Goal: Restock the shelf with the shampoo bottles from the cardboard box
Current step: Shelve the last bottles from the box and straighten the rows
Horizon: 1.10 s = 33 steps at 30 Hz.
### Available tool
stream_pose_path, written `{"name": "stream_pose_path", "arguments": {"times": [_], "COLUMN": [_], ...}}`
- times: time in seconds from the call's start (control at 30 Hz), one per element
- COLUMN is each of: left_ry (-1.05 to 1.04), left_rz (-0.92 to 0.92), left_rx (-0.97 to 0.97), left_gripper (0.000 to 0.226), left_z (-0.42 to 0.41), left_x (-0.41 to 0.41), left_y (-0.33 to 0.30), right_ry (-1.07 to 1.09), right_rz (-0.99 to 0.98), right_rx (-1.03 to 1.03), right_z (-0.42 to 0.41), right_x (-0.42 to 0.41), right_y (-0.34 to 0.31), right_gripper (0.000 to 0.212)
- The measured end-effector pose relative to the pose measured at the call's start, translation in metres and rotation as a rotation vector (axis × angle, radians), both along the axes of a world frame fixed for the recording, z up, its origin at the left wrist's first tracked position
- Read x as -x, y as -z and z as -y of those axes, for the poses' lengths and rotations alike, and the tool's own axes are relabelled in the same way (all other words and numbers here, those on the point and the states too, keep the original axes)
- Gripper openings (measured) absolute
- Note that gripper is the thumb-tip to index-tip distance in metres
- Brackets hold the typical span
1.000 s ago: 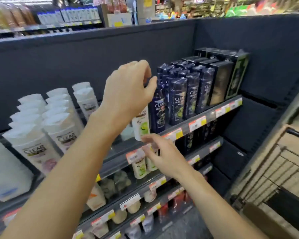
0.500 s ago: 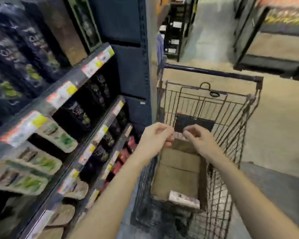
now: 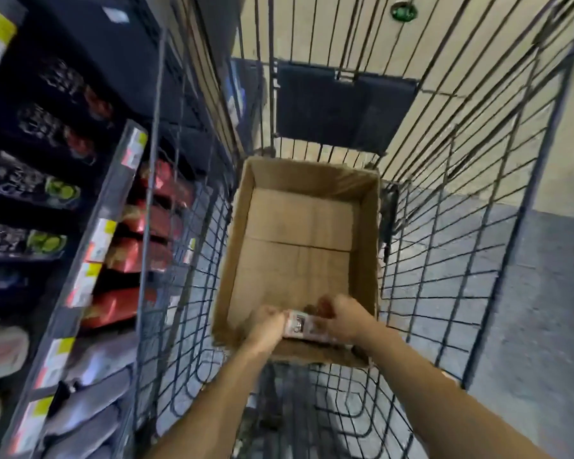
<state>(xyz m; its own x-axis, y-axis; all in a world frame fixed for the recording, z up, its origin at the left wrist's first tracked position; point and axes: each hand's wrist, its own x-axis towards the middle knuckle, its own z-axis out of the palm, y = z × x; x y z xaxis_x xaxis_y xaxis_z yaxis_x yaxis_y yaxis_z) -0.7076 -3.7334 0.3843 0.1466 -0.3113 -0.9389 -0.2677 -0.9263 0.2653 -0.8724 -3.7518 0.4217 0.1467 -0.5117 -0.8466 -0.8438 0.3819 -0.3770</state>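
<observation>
Both your hands are down at the near end of the cardboard box (image 3: 299, 246), closed on the one shampoo bottle (image 3: 300, 326) that lies there. Your left hand (image 3: 267, 327) curls round its left end, and your right hand (image 3: 343, 321) curls over its right end, fingers bent down on top. The grip looks narrow on both sides, wrapped on the bottle, though motion blur smears the fingers and you cannot make out how each one lies. Between the two hands a pale label with dark print shows on the bottle, which lies on its side against the near wall of the box.

The rest of the box shows only bare brown floor and flaps. The box stands inside the wire shopping cart (image 3: 444, 260), towards the cart's left side, with the dark mesh of the cart's bottom showing around it. A dark panel (image 3: 342, 111) hangs on the cart's far end.

To your left, just beside the cart, runs the shelf (image 3: 90, 246), its edge lined with price tags in white, yellow and orange. Dark bottles (image 3: 30, 190) lie on the upper level, red packs (image 3: 140, 256) below them, and pale ones (image 3: 0, 352) nearest you. Grey floor (image 3: 527, 309) lies to the right of the cart.
</observation>
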Motion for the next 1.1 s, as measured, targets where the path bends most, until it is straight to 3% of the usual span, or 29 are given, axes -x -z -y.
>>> {"name": "stream_pose_path", "arguments": {"times": [0.1, 0.2, 0.27, 0.4, 0.5, 0.53, 0.6, 0.63, 0.8, 0.97, 1.1], "left_ry": [0.147, 0.242, 0.156, -0.18, -0.408, -0.481, -0.538, -0.551, -0.35, -0.237, -0.206], "left_rz": [0.153, 0.111, 0.1, 0.056, 0.002, -0.055, -0.15, -0.162, -0.15, -0.162, -0.177], "left_rx": [0.041, 0.008, -0.033, -0.142, -0.138, -0.142, -0.13, -0.091, 0.218, 0.546, 0.789], "left_gripper": [0.01, 0.04, 0.049, 0.043, 0.085, 0.078, 0.032, 0.022, 0.021, 0.03, 0.007], "left_z": [-0.004, -0.002, -0.001, -0.009, -0.02, -0.02, -0.009, -0.006, 0.042, 0.134, 0.174], "left_x": [-0.004, 0.004, 0.013, 0.023, 0.022, 0.024, 0.028, 0.03, 0.022, 0.006, -0.017], "left_y": [0.014, 0.031, 0.044, 0.087, 0.113, 0.107, 0.071, 0.061, 0.001, -0.113, -0.218], "right_ry": [-0.099, -0.131, -0.182, -0.187, -0.141, -0.096, 0.026, 0.09, 0.475, 0.571, 0.563], "right_rz": [-0.052, -0.111, -0.116, -0.113, -0.109, -0.09, -0.032, -0.003, 0.175, 0.343, 0.521], "right_rx": [-0.08, -0.024, -0.057, -0.124, -0.118, -0.114, -0.108, -0.11, -0.035, 0.346, 0.525], "right_z": [-0.011, -0.015, -0.012, -0.004, -0.003, -0.003, -0.006, -0.008, 0.009, 0.087, 0.125], "right_x": [-0.003, -0.002, -0.003, 0.0, 0.005, 0.005, 0.005, 0.005, 0.008, -0.017, -0.038], "right_y": [0.021, 0.035, 0.043, 0.062, 0.074, 0.075, 0.069, 0.064, 0.022, -0.078, -0.169], "right_gripper": [0.033, 0.037, 0.042, 0.042, 0.042, 0.046, 0.049, 0.049, 0.058, 0.043, 0.04]}}
